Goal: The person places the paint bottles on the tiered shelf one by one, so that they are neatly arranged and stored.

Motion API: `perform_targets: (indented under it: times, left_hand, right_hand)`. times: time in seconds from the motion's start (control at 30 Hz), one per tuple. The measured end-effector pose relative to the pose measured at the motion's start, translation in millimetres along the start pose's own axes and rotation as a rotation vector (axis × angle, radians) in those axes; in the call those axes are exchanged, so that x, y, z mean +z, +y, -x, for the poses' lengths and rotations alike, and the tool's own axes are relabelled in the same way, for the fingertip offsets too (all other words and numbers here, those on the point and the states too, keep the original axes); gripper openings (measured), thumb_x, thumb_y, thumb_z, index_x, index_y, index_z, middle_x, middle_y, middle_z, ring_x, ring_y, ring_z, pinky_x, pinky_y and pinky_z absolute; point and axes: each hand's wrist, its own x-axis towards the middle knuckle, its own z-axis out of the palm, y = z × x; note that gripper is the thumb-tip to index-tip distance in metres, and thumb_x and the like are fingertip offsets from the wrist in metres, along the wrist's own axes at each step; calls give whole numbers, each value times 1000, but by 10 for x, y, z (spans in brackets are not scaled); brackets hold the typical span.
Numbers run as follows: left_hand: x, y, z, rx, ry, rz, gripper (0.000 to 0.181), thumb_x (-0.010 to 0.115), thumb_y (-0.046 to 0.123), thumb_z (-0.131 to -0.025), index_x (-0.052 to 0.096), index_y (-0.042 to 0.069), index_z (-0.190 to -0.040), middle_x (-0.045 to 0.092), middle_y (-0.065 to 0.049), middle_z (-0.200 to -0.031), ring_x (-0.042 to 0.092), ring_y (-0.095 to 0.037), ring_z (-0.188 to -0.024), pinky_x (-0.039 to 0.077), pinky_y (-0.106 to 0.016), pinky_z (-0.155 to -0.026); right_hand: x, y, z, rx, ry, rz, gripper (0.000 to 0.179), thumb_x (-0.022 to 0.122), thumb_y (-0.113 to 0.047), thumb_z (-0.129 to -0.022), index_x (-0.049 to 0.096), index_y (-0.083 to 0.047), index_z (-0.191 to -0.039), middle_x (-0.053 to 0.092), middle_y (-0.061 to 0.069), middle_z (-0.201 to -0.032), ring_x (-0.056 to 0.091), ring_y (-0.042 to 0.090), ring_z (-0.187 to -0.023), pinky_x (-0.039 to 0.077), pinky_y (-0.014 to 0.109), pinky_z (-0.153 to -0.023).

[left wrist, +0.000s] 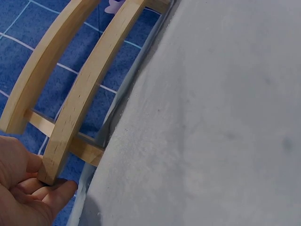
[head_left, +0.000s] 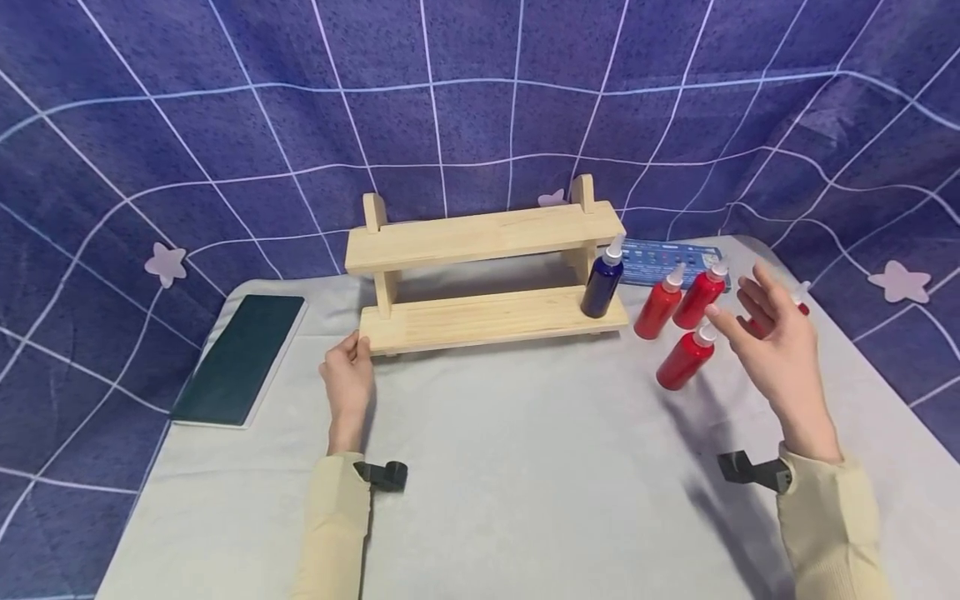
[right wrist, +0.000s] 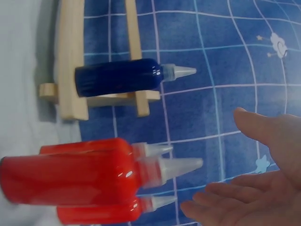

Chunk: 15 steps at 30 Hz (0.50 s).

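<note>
A two-tier wooden rack (head_left: pixel 487 321) stands at the back of the table. My left hand (head_left: pixel 348 379) grips the left end of its lower board, thumb on one side and fingers underneath in the left wrist view. At the right end of that lower board, a dark blue squeeze bottle (head_left: pixel 600 287) with a clear pointed nozzle stands upright. Several red squeeze bottles (head_left: pixel 684 360) with similar nozzles stand right of the rack. My right hand (head_left: pixel 783 350) hovers among them, thumb and fingers apart, holding nothing; it partly hides one red bottle (head_left: pixel 802 308) behind it.
On the left of the white-covered table (head_left: pixel 525 467) lies a dark green notebook (head_left: pixel 243 358). A blue printed sheet (head_left: pixel 667 262) lies behind the red bottles. Blue gridded curtain (head_left: pixel 480 125) with star shapes hangs along the back and sides.
</note>
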Motion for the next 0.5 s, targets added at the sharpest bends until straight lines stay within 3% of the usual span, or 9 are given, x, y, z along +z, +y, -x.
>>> perform_targets:
  times: [0.5]
  left_hand:
    - [17, -6, 0, 15, 20, -3, 37, 53, 16, -101, 58, -5, -130, 64, -27, -119, 65, -34, -108, 55, -44, -88]
  right_hand:
    - [54, 387, 112, 52, -125, 35, 81, 67, -26, -93, 20, -3, -155, 40, 30, -147, 43, 50, -128, 43, 8, -92]
